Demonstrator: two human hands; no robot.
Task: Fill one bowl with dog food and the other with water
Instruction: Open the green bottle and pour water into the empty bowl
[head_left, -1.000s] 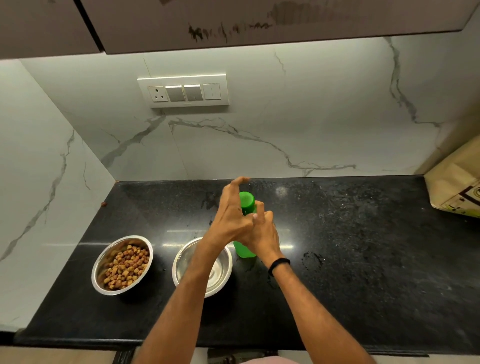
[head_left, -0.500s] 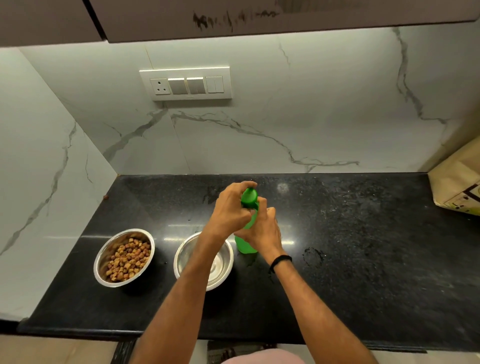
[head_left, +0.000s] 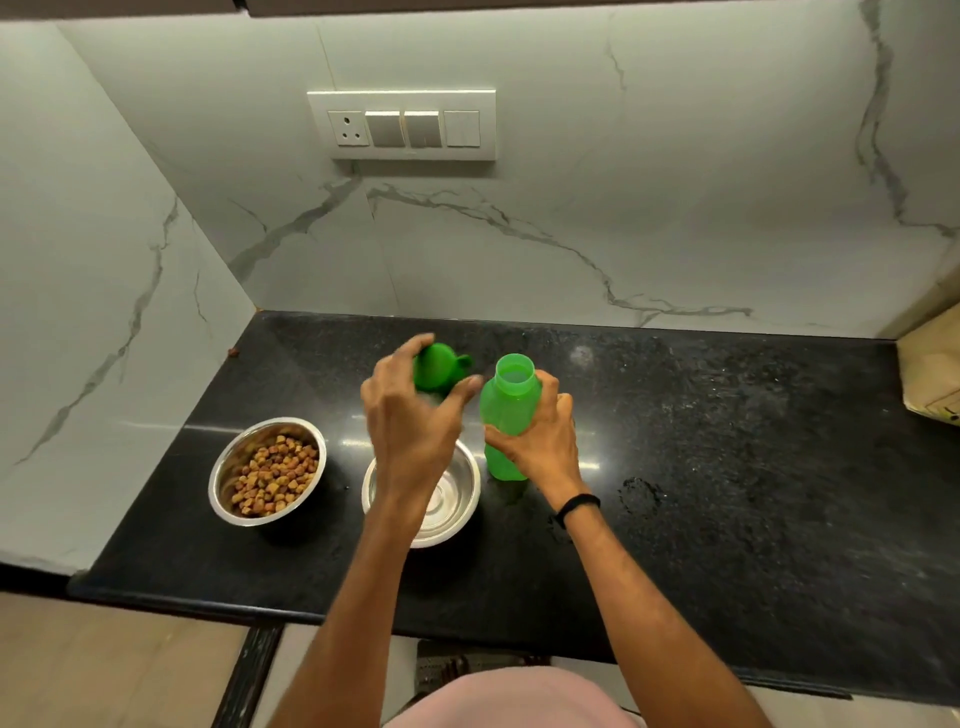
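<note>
1. On the head view I am seeing the left hand (head_left: 410, 421) hovering above the empty steel bowl (head_left: 447, 499), its fingers and thumb curling round the green cap (head_left: 436, 366) and pinching it clear of the bottle.
2. The right hand (head_left: 540, 441), wearing a black wristband (head_left: 577, 506), is wrapping its fingers round the middle of the green bottle (head_left: 506, 410).
3. The bottle is standing upright with its mouth uncovered, just to the right of the empty bowl on the black counter (head_left: 727, 493).
4. The second steel bowl (head_left: 228, 457) is sitting to the left of the empty one, apart from it, and is holding brown dog food (head_left: 272, 475).
5. I am also picking out a single stray kibble (head_left: 233, 353) in the back left corner, a switch panel (head_left: 402, 124) on the marble wall, and a paper bag (head_left: 930, 374) at the right edge.
</note>
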